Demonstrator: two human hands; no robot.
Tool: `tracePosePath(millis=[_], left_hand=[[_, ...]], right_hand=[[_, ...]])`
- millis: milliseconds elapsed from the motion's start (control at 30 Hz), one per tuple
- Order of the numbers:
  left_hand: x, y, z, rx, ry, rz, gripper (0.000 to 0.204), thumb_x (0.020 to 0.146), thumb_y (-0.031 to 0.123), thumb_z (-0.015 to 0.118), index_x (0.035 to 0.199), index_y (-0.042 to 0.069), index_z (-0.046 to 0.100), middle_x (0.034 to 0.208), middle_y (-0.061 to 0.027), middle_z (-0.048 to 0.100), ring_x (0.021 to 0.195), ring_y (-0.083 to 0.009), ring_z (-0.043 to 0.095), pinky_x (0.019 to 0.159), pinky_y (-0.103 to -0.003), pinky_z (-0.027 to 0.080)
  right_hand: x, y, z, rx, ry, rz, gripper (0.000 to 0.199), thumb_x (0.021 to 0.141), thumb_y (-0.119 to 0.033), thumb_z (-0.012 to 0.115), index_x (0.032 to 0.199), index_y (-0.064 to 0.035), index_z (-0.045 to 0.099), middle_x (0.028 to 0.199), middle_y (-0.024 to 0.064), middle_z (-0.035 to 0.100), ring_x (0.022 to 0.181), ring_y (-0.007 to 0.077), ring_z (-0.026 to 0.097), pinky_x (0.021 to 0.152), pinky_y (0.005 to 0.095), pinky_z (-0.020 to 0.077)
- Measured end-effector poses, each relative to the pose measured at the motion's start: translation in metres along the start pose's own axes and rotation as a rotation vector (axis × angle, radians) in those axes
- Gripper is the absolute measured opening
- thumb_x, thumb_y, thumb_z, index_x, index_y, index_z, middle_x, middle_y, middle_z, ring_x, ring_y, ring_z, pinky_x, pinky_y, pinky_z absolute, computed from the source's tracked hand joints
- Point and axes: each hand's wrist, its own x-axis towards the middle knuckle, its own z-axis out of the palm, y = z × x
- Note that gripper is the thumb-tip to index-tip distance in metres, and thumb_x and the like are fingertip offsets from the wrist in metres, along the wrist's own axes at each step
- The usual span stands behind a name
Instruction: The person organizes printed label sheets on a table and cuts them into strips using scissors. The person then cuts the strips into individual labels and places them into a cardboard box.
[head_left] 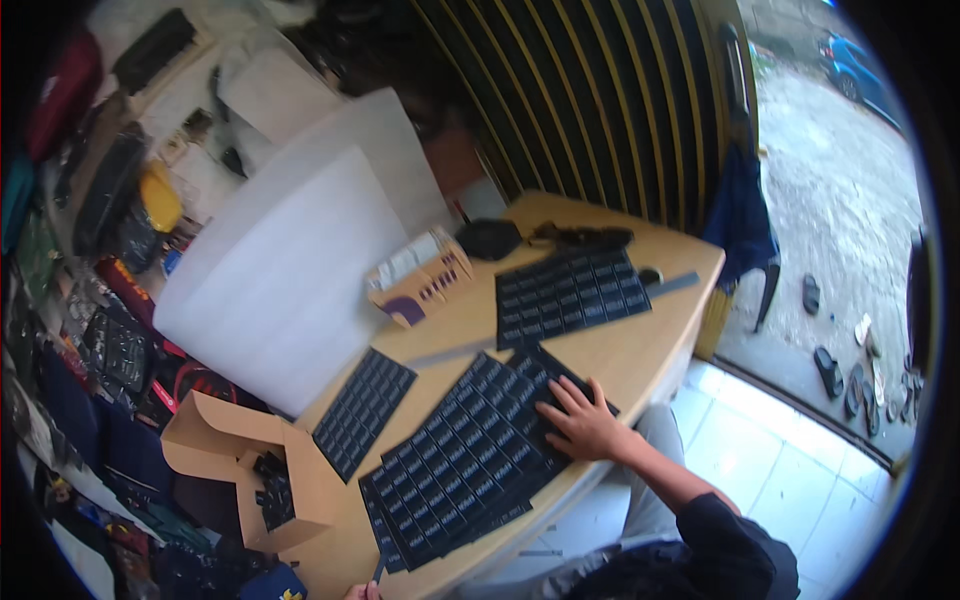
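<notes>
My right hand [582,420] lies with fingers spread on a stack of black sheets [450,465] printed with a grid of small labels. The stack is fanned out unevenly along the near side of the wooden table. At the bottom edge of the picture, only part of my left hand [362,592] shows. Its fingers are closed around a thin, dark, narrow piece beside the stack's lower corner; I cannot make out what it is. A smaller black label sheet [364,413] lies alone to the left of the stack. More label sheets [570,297] lie farther back on the right.
An open cardboard box [262,500] with small black pieces stands at the left table edge. A printed carton [420,278] holds white rolls or packets. A metal ruler [450,352] lies behind the stack. A black container [488,238] stands at the back. A white sheet [290,270] curves up behind.
</notes>
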Motion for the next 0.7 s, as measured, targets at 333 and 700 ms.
tracePosePath(millis=[333, 700], left_hand=[[-0.026, 0.1, 0.024, -0.194, -0.569, -0.204, 0.019, 0.078, 0.003, 0.071, 0.093, -0.006, 0.065, 0.087, -0.0129, 0.069, 0.071, -0.0121, 0.064, 0.068, -0.024, 0.051], [0.012, 0.169, 0.075, -0.019, -0.456, 0.288, 0.036, 0.077, 0.008, 0.07, 0.111, 0.001, 0.06, 0.111, -0.0118, 0.064, 0.102, -0.0197, 0.06, 0.09, -0.032, 0.045]], right_hand=[[0.008, -0.005, -0.011, 0.071, 0.02, 0.0, 0.047, 0.084, -0.037, 0.056, 0.125, -0.0133, 0.052, 0.139, 0.0195, 0.039, 0.134, 0.0318, 0.03, 0.107, 0.0568, 0.0152], [0.004, -0.009, -0.014, 0.113, 0.053, 0.0, 0.042, 0.083, -0.033, 0.059, 0.117, -0.0099, 0.055, 0.135, 0.0198, 0.042, 0.131, 0.0327, 0.034, 0.107, 0.0565, 0.0153]])
